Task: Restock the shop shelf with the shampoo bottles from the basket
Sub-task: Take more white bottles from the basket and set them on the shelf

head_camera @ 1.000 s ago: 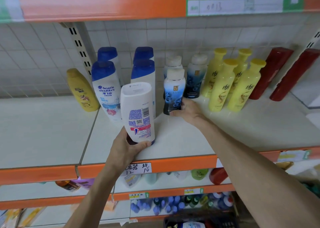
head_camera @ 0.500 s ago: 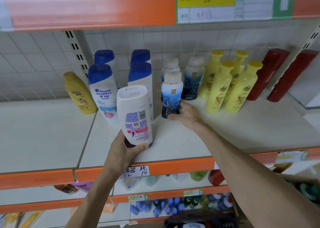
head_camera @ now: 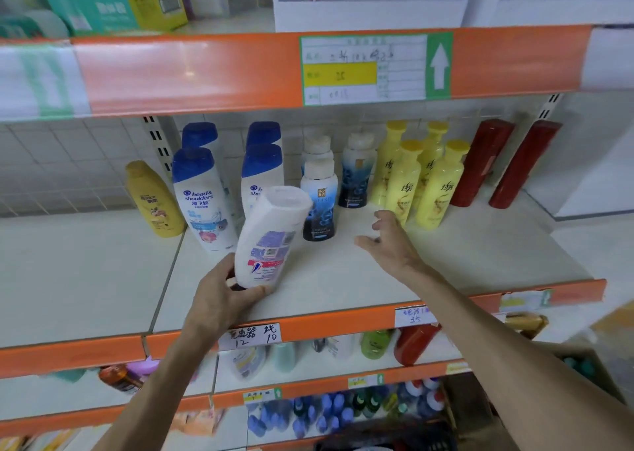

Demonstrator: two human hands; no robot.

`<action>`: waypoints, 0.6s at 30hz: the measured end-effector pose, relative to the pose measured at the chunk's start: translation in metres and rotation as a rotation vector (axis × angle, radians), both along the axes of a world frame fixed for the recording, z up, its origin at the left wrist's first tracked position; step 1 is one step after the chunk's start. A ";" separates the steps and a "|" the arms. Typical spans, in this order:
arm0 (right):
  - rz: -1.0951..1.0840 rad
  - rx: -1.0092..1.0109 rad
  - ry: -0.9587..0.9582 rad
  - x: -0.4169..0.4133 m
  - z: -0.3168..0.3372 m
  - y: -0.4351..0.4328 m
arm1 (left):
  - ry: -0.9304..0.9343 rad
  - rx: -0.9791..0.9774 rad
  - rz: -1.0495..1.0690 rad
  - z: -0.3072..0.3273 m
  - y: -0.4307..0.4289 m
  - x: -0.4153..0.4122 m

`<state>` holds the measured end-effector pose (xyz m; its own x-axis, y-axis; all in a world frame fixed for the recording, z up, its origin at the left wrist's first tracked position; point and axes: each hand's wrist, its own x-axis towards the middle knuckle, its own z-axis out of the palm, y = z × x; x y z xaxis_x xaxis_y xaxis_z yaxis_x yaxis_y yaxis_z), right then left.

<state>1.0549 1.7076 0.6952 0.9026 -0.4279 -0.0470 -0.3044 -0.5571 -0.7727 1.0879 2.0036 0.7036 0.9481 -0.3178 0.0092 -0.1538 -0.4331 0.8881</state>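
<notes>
My left hand (head_camera: 223, 299) grips a white shampoo bottle (head_camera: 272, 234) by its lower end; the bottle tilts to the right, its back label facing me, above the front of the white shelf (head_camera: 429, 265). My right hand (head_camera: 391, 244) hovers open over the shelf, fingers spread, just right of a dark blue and white bottle (head_camera: 319, 200) that stands upright by itself. Behind stand white bottles with blue caps (head_camera: 202, 196), another blue and white bottle (head_camera: 356, 172), yellow bottles (head_camera: 439, 182) and red bottles (head_camera: 483, 165). The basket (head_camera: 387, 440) shows dimly at the bottom edge.
A mustard-yellow bottle (head_camera: 154, 200) stands left of the shelf divider. An orange shelf rail (head_camera: 343, 323) with handwritten price tags runs along the front. Lower shelves hold more bottles. A cardboard box (head_camera: 590, 368) sits at lower right. The upper shelf rail (head_camera: 206, 73) overhangs the row.
My right hand let go of the dark blue and white bottle and drew back to the right, open. The white bottle in my left hand tipped from upright to leaning right. The camera tilted upward.
</notes>
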 end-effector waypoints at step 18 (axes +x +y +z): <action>-0.119 -0.001 -0.074 -0.039 0.018 -0.009 | -0.118 -0.394 0.064 0.119 -0.018 -0.007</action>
